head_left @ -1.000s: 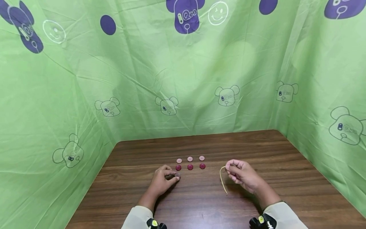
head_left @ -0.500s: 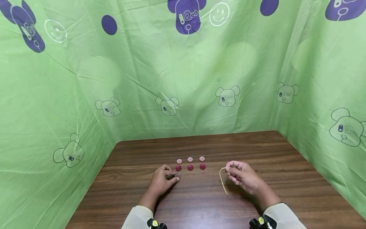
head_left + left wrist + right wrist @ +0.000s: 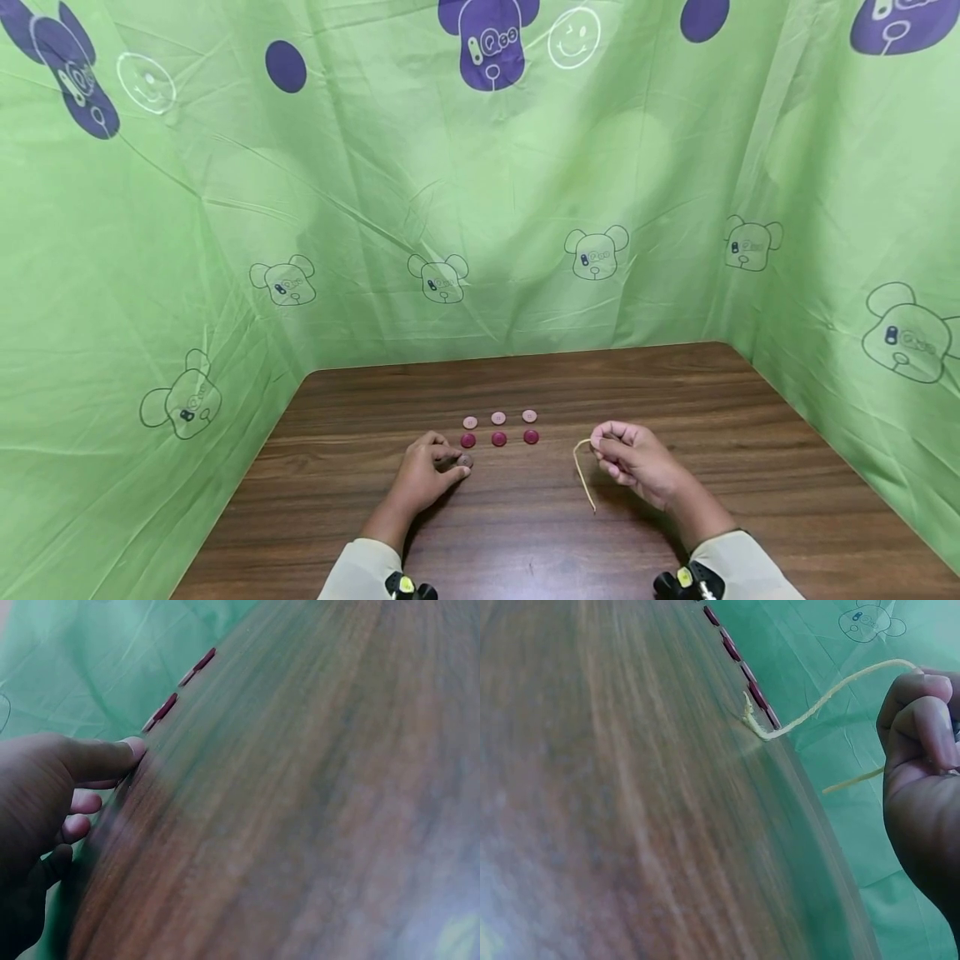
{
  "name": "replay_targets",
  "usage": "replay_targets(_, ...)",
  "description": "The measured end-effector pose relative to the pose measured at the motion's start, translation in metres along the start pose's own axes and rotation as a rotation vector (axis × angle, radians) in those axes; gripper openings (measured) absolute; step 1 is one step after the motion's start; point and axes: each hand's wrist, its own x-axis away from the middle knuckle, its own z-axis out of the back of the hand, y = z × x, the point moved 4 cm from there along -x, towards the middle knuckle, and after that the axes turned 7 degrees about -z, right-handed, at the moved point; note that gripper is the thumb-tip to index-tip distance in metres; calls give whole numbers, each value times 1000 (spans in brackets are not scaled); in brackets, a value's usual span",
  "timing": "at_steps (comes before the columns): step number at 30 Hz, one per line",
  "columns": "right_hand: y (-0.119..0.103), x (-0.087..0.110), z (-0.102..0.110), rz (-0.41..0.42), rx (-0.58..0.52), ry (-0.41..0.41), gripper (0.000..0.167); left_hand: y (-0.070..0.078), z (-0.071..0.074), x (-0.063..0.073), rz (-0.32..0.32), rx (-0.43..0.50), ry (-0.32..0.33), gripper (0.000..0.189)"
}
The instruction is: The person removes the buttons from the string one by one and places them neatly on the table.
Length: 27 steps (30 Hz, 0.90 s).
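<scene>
On the brown wooden table, my left hand (image 3: 423, 475) pinches a small grey-brown button (image 3: 466, 460) between thumb and index finger. Its thumb (image 3: 120, 756) hides that button in the left wrist view. My right hand (image 3: 637, 462) holds a thin yellow string (image 3: 584, 483) in its fingertips, and one length of it hangs down to the left. In the right wrist view the string (image 3: 826, 697) bends toward the tabletop, its end frayed; a short tail sticks out below the fingers. Just beyond the left fingertips lie a dark red button (image 3: 468, 440) and a pink button (image 3: 470, 422).
Two more dark red buttons, including a middle one (image 3: 498, 439), continue the front row. Behind them runs a row of pink buttons, with one in its middle (image 3: 498, 418). Green patterned cloth (image 3: 510, 325) encloses the table (image 3: 510, 542) at the back and sides.
The grey-brown button shows slightly more of its face between the left fingers. The string's hanging part has swayed a little to the left. Both hands stay in place.
</scene>
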Motion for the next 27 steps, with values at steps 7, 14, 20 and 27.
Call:
replay_targets(7,5,-2,-1,-58,25,7,4,0,1,1,13,15,-4,24)
replay_targets(14,2,-1,-2,-15,-73,-59,22,-2,0,0,39,30,6,27)
replay_targets(20,-3,0,-4,54,-178,-219,36,-3,1,1,32,46,20,29)
replay_targets(27,-1,-1,-4,73,-107,-181,37,-5,-1,1,67,66,18,28)
